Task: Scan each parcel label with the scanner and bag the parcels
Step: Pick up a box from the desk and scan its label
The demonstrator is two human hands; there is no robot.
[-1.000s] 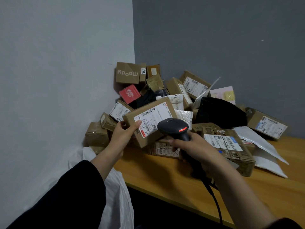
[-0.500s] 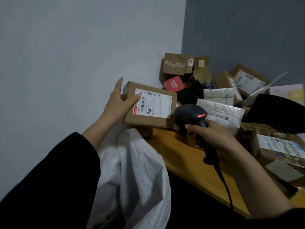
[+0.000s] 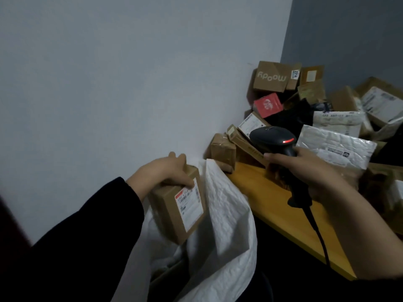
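Gripping cardboard parcel (image 3: 172,214) by top end with left hand (image 3: 161,171): fingers curled over far edge, thumb at label (image 3: 189,205). Held tilted over white sack (image 3: 226,214) mouth. Right of sack, clutching scanner (image 3: 272,138) handle, right hand (image 3: 305,168) wrapped round.

So the table (image 3: 261,192) is a yellowy-orange wooden top, front edge running diagonally down to the right; bare wood shows along that front strip; the back is buried under a pile of parcels (image 3: 316,116) heaped in the corner between the pale wall (image 3: 130,83) and the darker grey wall (image 3: 349,29); at the left end, right by the table's edge, sits a small brown taped box (image 3: 222,149); just beside it a long flat carton (image 3: 242,140) leans tilted; further right a white bubble mailer (image 3: 335,147) lies over brown boxes; a bigger brown box (image 3: 383,184) is at the far right.
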